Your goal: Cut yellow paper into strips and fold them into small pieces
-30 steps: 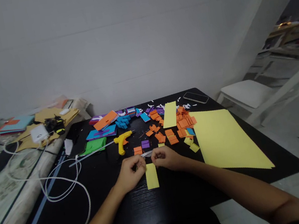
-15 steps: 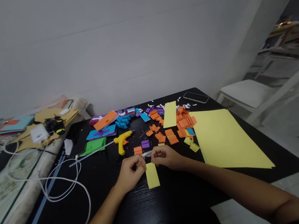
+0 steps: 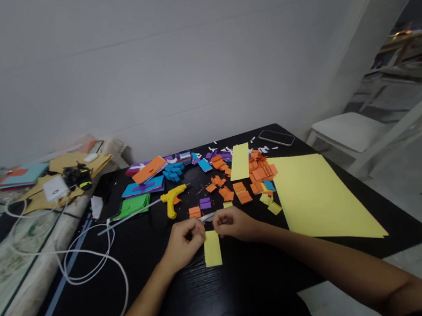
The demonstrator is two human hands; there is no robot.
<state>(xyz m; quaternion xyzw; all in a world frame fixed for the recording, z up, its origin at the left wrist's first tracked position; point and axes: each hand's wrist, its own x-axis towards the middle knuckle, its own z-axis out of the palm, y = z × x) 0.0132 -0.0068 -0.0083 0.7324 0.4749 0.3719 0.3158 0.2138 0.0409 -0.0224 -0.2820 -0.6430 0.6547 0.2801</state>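
Observation:
A small folded piece of yellow paper (image 3: 212, 250) hangs or lies between my hands near the front of the black table. Its top left corner is in the pinched fingers of my left hand (image 3: 186, 243). At the top right corner, my right hand (image 3: 236, 224) is closed in a pinch, with its fingertips at the paper's edge. Just beyond the fingertips lies a thin pale, silvery strip-like thing (image 3: 207, 217), partly hidden by the hands. Small orange (image 3: 195, 212) and purple paper pieces (image 3: 205, 203) rest a little farther off.
A yellow glue gun (image 3: 171, 200) lies left of centre, near green sheets (image 3: 137, 204) and blue sheets (image 3: 143, 187). Large yellow sheets (image 3: 320, 198) cover the right side, beside piled orange pieces (image 3: 261, 171). A phone (image 3: 276, 137) lies at the back; a white cable (image 3: 124, 282) loops at left.
The lower end of the yellow paper has swung slightly left. Both hands stay almost in place, the right one lower by a little.

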